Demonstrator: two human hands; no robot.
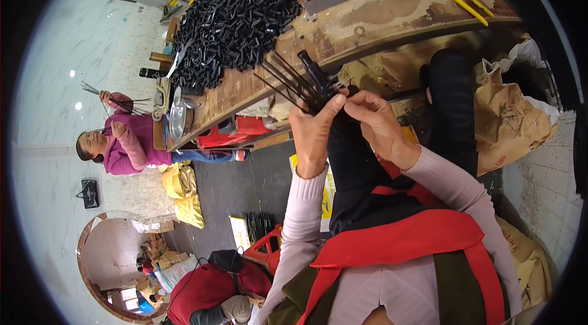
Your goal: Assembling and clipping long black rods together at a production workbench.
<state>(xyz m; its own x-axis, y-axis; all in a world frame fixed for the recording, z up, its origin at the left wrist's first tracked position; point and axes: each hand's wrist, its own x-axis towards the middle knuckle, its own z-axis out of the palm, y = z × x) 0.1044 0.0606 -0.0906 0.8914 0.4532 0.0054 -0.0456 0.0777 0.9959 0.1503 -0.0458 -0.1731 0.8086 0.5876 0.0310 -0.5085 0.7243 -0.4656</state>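
Head view: left hand (311,135) clamped around bundle of thin black rods (299,87), fanning out beyond it; black tubular part (315,72) juts alongside. Right hand (381,126) just beside, fingertips near part's base; cannot tell whether pinching anything.

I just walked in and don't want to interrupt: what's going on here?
The person's left hand grips a bundle of thin black rods, with a black cylindrical piece standing beside them. The right hand meets it at the fingertips; what these pinch is too small to tell. On the brown wooden workbench lie a heap of small black tubular parts and yellow-handled pliers. A co-worker in purple also holds thin rods.
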